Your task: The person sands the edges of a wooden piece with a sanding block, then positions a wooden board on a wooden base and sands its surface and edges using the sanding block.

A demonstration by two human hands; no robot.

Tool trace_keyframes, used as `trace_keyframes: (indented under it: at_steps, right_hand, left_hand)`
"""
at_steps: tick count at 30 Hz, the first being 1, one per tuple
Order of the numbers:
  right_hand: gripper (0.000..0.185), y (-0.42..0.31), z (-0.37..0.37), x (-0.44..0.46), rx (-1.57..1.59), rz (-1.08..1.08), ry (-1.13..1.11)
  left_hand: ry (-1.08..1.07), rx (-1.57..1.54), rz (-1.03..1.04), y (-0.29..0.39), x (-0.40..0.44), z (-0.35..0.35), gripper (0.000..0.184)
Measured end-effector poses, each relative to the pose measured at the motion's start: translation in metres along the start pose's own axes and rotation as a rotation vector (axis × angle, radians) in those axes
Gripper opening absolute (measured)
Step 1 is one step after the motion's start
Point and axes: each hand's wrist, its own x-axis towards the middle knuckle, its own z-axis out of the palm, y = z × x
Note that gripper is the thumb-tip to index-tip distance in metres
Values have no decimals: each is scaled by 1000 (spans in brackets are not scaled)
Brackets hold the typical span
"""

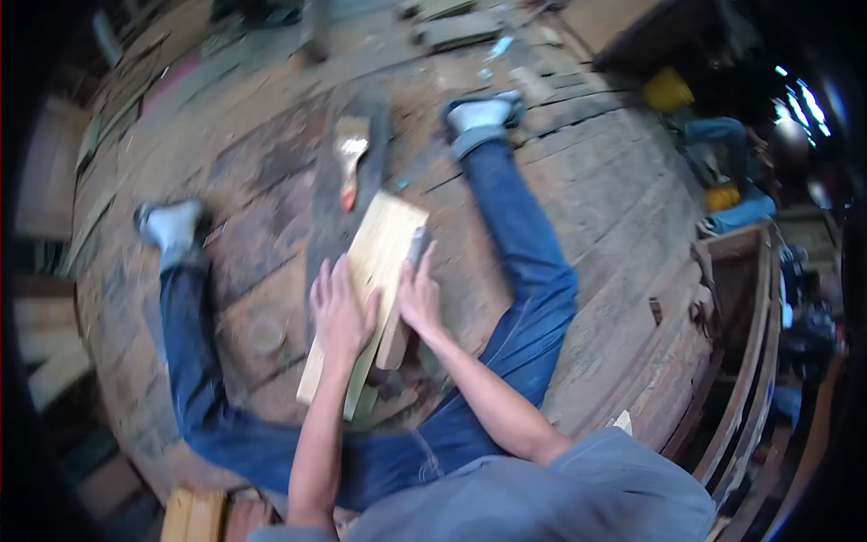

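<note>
A pale wooden board (pixel 388 228) lies slanted between my outstretched legs. My left hand (pixel 341 310) rests on its left part with the fingers spread. On the board's right side, my right hand (pixel 420 294) is closed around a small grey object (pixel 416 244) that I cannot make out. Beneath my hands, a shorter wooden piece (pixel 392 344) and a greenish strip (pixel 360 384) stick out towards me. Beyond the board's far end is a paintbrush (pixel 350 154) with a red-tipped handle, lying on a dark plank (pixel 377 135).
My jeans-clad legs (pixel 519 226) spread to either side on the worn wooden floor (pixel 257 217). A round, clear item (pixel 266 335) sits near my left leg. At the right are a wooden frame (pixel 754 316) and another person (pixel 731 144). Wood blocks (pixel 192 518) lie at the lower left.
</note>
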Motion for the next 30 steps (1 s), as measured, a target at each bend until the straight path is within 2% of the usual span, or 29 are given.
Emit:
trace_keyframes:
  at_steps: [3,4,6,9,13,14,19,25,28,30]
  right_hand:
    - [80,0,-9,69,-7,42,106]
    - [82,16,-3,88,-102,-92,136]
    - [85,35,0,94,-139,-164,173]
    - [87,13,-19,47,-64,-46,44]
    - [87,16,0,-45,-92,-82,-37]
    - [88,37,23,-46,-32,-171,28]
    - [88,12,11,-28,55,-77,13]
    - [87,10,4,77,78,-20,115]
    - [86,11,-5,60,121,-91,135]
    - [84,7,-11,11,146,3,-9]
  left_hand:
    - [-11,-6,-2,0,-2,0,76]
    - [-27,35,-7,1,-2,2,78]
    - [-45,90,-13,0,-1,6,77]
    - [-56,100,-7,3,0,3,78]
    - [-64,101,-17,7,-2,-1,79]
    - [-71,88,-21,8,-1,-2,78]
    - [-74,74,-13,5,-2,-2,78]
    - [-71,135,-12,6,0,4,79]
    - [-81,110,-34,8,-3,3,78]
    - [-73,119,-34,10,0,-2,76]
